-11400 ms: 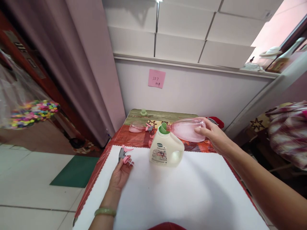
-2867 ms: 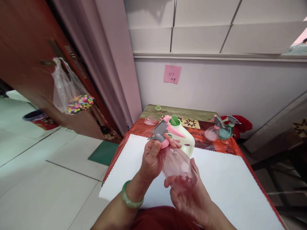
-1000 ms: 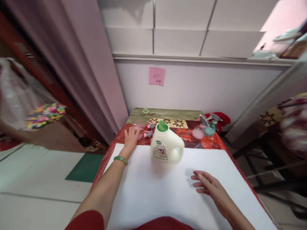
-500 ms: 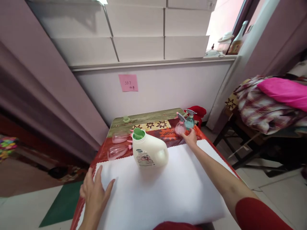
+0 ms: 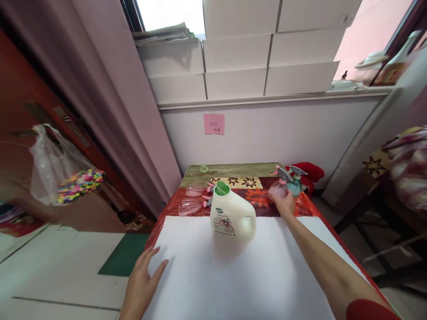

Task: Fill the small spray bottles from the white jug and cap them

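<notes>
My right hand (image 5: 284, 205) reaches to the far right of the table, its fingers wrapped round the lower part of a pink spray bottle (image 5: 277, 189). Just beside it stands a teal spray bottle (image 5: 295, 185), partly behind my hand. My left hand (image 5: 143, 276) is open, fingers spread, over the left edge of the white mat (image 5: 233, 275). Between the hands a cream detergent jug (image 5: 233, 218) stands upright, with a green spout (image 5: 221, 188) in its uncapped neck. To its left, two clear pinkish spray bottles, a nearer one (image 5: 190, 207) and a farther one (image 5: 195, 190), lie on their sides.
A green cap (image 5: 203, 168) sits at the table's far left. White boxes (image 5: 236, 84) line the sill behind. A plastic bag with colourful pieces (image 5: 80, 184) hangs at left. Clothes (image 5: 408, 164) are piled at right, and a red object (image 5: 310, 173) is behind the table's corner.
My view has turned left, so the scene sits farther right. My right hand's fingers have come round the pink spray bottle. The left hand stays open; the jug stays in place.
</notes>
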`<action>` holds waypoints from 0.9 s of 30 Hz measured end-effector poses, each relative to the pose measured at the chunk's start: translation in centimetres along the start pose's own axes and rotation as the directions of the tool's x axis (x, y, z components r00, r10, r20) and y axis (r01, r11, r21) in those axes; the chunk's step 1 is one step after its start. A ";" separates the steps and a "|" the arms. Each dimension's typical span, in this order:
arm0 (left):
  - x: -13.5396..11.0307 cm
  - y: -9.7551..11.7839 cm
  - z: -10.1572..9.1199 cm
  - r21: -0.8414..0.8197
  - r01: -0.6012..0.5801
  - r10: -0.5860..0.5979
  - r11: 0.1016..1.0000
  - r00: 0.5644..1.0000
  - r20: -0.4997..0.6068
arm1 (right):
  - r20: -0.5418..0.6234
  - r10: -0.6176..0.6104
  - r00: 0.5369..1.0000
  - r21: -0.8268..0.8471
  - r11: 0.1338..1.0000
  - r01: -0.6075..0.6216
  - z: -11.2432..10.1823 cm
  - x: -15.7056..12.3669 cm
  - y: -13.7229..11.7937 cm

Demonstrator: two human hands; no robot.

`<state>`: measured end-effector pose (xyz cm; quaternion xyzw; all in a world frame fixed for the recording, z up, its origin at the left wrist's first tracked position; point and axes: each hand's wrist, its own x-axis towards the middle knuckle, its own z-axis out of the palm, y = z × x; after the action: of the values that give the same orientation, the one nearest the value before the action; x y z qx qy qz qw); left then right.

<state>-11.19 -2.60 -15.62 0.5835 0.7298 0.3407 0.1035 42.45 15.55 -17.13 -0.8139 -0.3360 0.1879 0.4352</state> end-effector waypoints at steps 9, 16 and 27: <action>2.2 15.5 -1.8 -0.620 0.031 0.127 0.784 0.970 0.209 | 0.143 -0.333 0.932 0.471 0.851 0.232 -10.0 -9.3 -6.3; 3.3 25.9 0.3 -0.885 0.135 0.477 0.446 0.800 0.363 | 0.752 -0.409 0.517 0.651 0.581 -0.488 -12.2 -19.8 -9.4; 2.0 29.1 1.2 -0.882 0.446 0.558 0.153 0.698 0.450 | 0.865 -0.479 0.148 0.368 0.405 -0.837 -7.6 -24.5 -7.3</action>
<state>11.59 2.20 1.93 0.4770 0.1910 0.4754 0.7142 27.02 -3.40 -6.52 -0.1572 -0.2299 0.8635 0.4205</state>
